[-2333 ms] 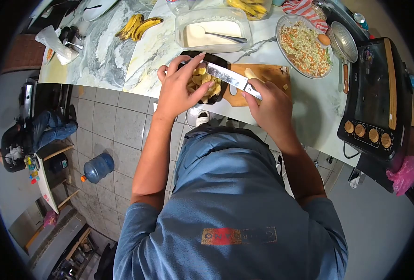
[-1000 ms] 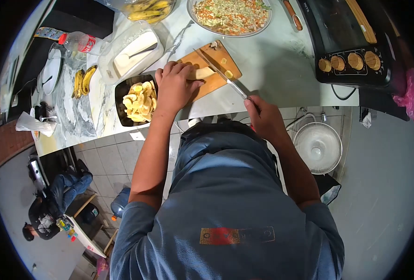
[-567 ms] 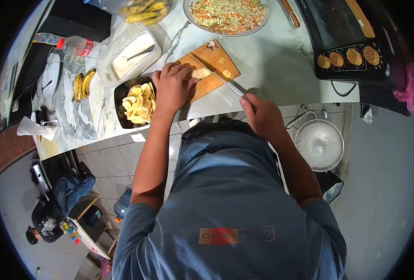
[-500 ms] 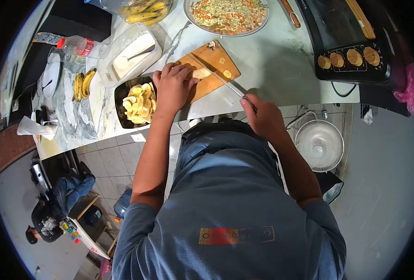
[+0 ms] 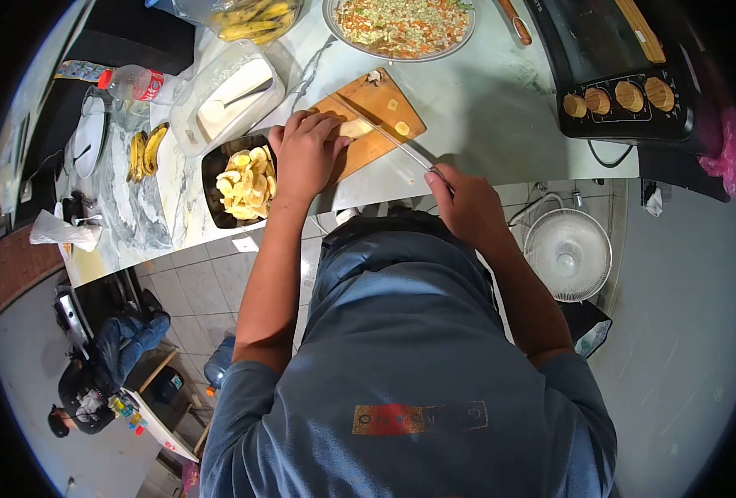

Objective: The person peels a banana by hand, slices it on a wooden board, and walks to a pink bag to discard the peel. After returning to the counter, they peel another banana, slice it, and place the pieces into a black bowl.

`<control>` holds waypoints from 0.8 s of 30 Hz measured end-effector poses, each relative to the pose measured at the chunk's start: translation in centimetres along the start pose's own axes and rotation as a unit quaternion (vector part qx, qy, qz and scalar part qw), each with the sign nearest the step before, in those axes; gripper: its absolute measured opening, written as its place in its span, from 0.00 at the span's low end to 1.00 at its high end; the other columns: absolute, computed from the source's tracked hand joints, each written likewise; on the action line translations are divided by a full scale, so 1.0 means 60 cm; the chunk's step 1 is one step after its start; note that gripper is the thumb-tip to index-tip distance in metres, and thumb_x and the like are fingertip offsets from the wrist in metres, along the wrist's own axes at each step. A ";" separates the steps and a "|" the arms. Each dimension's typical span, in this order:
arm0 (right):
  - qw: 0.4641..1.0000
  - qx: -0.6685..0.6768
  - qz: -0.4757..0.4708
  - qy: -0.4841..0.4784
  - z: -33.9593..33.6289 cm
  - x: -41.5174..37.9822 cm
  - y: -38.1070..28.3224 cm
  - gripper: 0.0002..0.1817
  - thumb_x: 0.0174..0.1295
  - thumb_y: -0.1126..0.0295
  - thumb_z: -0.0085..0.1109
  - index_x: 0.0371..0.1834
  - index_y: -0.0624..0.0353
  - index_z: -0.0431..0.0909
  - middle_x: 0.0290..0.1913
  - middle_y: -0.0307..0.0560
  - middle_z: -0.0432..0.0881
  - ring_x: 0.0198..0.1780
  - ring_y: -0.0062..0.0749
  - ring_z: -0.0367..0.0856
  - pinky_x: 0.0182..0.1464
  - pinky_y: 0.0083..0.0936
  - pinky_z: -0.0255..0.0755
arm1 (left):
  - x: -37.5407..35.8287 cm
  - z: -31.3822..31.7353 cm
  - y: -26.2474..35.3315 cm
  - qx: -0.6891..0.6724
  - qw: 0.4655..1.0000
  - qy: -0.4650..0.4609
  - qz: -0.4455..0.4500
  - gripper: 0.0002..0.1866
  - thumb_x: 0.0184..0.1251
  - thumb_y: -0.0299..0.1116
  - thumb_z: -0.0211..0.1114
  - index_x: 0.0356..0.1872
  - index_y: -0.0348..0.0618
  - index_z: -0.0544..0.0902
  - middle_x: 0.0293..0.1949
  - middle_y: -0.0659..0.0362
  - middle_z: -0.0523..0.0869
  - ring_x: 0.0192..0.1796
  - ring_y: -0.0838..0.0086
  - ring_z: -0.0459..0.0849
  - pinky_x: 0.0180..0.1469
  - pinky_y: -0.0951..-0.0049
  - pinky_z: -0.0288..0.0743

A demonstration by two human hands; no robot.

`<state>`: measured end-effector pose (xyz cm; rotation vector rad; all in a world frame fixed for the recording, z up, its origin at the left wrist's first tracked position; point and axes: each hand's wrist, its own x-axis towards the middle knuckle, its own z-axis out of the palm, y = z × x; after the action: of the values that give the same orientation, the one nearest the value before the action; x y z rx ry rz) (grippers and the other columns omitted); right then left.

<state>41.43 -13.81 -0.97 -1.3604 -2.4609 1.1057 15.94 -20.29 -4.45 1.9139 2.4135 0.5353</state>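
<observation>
On the wooden cutting board [image 5: 375, 153], my left hand [image 5: 307, 153] holds a peeled banana [image 5: 355, 129], fingers curled over its left part. My right hand [image 5: 466, 203] grips the handle of a long knife [image 5: 401, 146], whose blade lies across the board at the banana's right end. One round slice [image 5: 402, 129] and a smaller piece [image 5: 392, 104] rest to the right of the blade. Left of my left wrist is a black bowl [image 5: 211, 178] heaped with banana slices [image 5: 246, 184].
A clear container [image 5: 187, 124] with white contents and a utensil stands behind the bowl. At the back are a tray of chopped vegetables [image 5: 401, 29] and bagged bananas [image 5: 256, 21]. A black stove [image 5: 625, 104] is right; a seated person [image 5: 94, 382] is lower left.
The view has shifted very slightly. My hands, the knife and the banana keep nearly the same places on the board.
</observation>
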 end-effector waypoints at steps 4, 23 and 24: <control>0.999 -0.006 0.030 -0.026 -0.004 0.000 -0.003 0.16 0.71 0.56 0.50 0.41 0.57 0.80 0.25 0.59 0.79 0.31 0.58 0.80 0.34 0.43 0.70 | 0.000 -0.003 0.004 0.007 1.000 -0.002 -0.005 0.16 0.56 0.45 0.72 0.45 0.55 0.87 0.47 0.67 0.87 0.57 0.69 0.77 0.57 0.55 0.59; 1.000 -0.018 0.003 0.007 0.017 0.001 0.013 0.18 0.70 0.55 0.50 0.33 0.58 0.77 0.25 0.59 0.81 0.31 0.61 0.80 0.34 0.51 0.73 | -0.001 -0.005 0.006 0.013 1.000 0.002 -0.007 0.16 0.56 0.46 0.72 0.44 0.55 0.87 0.47 0.67 0.87 0.56 0.69 0.78 0.56 0.55 0.59; 1.000 -0.019 0.002 0.008 0.017 0.001 0.014 0.18 0.70 0.55 0.50 0.33 0.58 0.77 0.25 0.59 0.81 0.31 0.61 0.81 0.34 0.51 0.73 | -0.001 -0.004 0.005 0.011 1.000 0.002 -0.007 0.16 0.56 0.46 0.72 0.44 0.55 0.87 0.47 0.67 0.87 0.56 0.69 0.78 0.56 0.55 0.59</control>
<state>41.51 -14.03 -2.26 -1.3797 -2.4817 1.0483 16.20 -20.33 -4.15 1.9037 2.4454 0.5143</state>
